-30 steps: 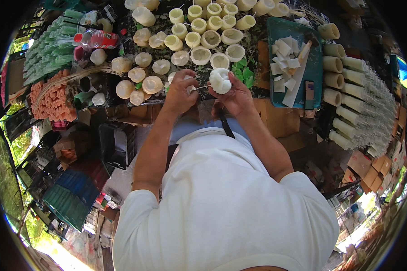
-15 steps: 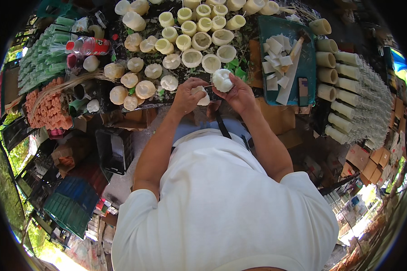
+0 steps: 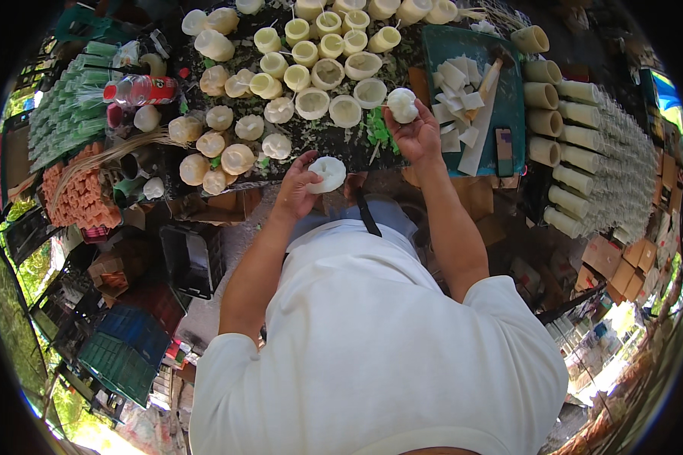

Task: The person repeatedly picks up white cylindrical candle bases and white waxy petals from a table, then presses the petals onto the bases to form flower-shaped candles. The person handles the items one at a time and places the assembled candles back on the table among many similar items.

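Lobed white ball (image 3: 402, 105) held up in right hand (image 3: 420, 135), white round piece (image 3: 328, 175), hollowed middle, held lower in left hand (image 3: 299, 186)

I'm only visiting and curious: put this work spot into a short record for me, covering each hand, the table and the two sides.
Left hand: holds a round white piece by the table's near edge
Right hand: holds a lobed white piece, apart from the other
Mid-table: pale green cups, cream lobed pieces
Tray: teal tray bearing white flat scraps
Left side: red-labelled bottle, green stack, orange stack
Right side: rows of pale cylinders
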{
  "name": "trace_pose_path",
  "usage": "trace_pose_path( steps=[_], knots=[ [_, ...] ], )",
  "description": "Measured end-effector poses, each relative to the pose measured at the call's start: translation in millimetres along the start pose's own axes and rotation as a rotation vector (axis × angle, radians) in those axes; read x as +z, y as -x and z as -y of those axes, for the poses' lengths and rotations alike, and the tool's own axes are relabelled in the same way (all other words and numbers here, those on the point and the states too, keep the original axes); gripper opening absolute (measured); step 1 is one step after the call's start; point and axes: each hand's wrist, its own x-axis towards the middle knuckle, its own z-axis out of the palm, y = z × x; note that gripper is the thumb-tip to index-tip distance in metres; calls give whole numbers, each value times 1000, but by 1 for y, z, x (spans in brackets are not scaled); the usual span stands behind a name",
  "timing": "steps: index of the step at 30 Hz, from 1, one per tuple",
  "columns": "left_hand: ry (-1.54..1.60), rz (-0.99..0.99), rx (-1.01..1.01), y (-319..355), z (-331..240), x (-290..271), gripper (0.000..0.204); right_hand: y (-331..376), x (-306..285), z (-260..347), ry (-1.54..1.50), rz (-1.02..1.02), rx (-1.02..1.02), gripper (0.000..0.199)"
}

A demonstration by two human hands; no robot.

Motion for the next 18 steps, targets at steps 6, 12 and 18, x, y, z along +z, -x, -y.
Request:
trace_pose_path(
  steps=[6, 12, 18],
  knots=[
    [-107, -145, 77, -25, 20, -1, 84, 19, 25, -52, 123, 19, 169, 41],
    [-136, -145, 165, -33, 29, -29, 78, -3, 94, -107, 595, 322, 355, 45],
    [-92, -182, 129, -14, 17, -35, 70, -55, 220, -204, 1450, 631, 168, 44]
  ],
)
